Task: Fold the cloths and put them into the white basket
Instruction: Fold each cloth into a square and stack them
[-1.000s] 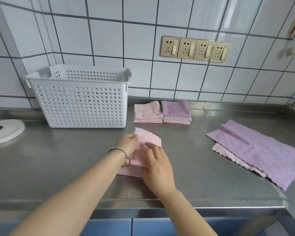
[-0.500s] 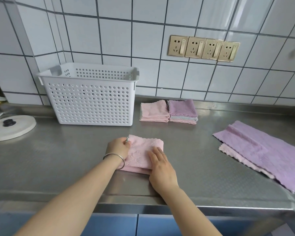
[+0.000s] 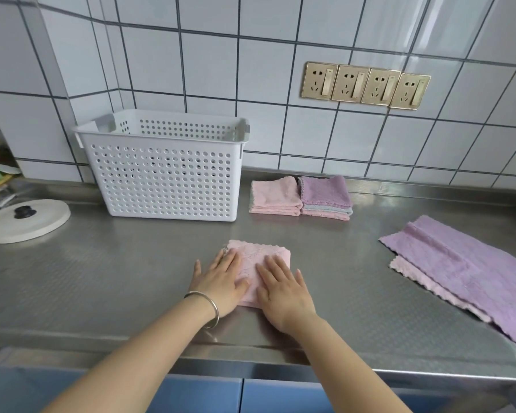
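1. Both hands, left hand and right hand, lie flat and open, pressing a folded pink cloth on the surface.
2. Two folded piles wait beside the white basket.
3. Two flat cloths still need folding.

Bare steel counter toward the open-topped white basket, its inside seemingly unobstructed.

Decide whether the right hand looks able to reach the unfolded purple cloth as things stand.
Probably yes. The right hand lies flat and open on the folded pink cloth, holding nothing, and only bare steel counter lies between it and the unfolded purple cloth.
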Action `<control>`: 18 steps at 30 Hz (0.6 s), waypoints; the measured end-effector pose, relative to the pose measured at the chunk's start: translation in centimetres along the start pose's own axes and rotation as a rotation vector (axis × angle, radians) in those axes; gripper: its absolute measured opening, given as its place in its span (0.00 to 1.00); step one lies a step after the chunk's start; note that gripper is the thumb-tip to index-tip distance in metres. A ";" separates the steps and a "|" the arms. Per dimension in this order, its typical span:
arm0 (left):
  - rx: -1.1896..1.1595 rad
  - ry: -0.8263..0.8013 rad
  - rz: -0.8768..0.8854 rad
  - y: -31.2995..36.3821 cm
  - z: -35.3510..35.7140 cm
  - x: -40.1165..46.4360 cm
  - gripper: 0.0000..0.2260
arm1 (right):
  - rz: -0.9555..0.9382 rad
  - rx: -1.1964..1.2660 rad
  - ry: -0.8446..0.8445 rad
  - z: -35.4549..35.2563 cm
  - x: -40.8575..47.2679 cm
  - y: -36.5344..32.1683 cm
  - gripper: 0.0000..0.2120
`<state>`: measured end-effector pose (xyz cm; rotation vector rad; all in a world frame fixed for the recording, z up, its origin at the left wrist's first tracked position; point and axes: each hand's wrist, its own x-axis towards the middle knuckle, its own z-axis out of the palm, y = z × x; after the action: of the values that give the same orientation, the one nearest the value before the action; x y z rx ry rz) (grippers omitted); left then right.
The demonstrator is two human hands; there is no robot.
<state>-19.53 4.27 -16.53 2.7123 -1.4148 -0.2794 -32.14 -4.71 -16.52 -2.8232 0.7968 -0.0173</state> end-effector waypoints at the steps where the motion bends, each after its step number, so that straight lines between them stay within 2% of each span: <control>1: -0.009 0.003 0.000 0.0 -0.1 0.1 0.28 | 0.004 -0.014 0.008 0.0 0.2 0.0 0.27; 5: -0.139 0.050 -0.050 -0.1 -0.5 -0.2 0.28 | 0.010 0.115 0.053 -0.1 0.0 0.1 0.27; 7: -0.293 0.211 -0.201 -0.9 -0.9 -0.5 0.26 | 0.173 0.219 0.231 -0.5 -0.6 0.5 0.23; 9: -0.283 0.301 -0.337 -1.7 -1.7 -0.7 0.25 | 0.406 0.189 0.341 -1.4 -0.9 1.2 0.18; 11: -0.196 0.228 -0.381 -2.0 -2.2 -0.7 0.24 | 0.510 0.108 0.252 -1.9 -0.7 1.4 0.18; 13: -0.164 0.163 -0.383 -1.7 -2.2 -0.7 0.24 | 0.520 0.108 0.169 -1.6 -0.4 1.1 0.21; 18: -0.217 0.177 -0.325 -0.4 -1.8 -0.9 0.21 | 0.504 0.305 0.143 -0.9 -0.1 -0.4 0.21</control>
<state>-19.34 5.24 -14.69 2.6951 -0.8437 -0.1913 -32.04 -4.52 -15.56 -2.2901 1.3839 -0.2428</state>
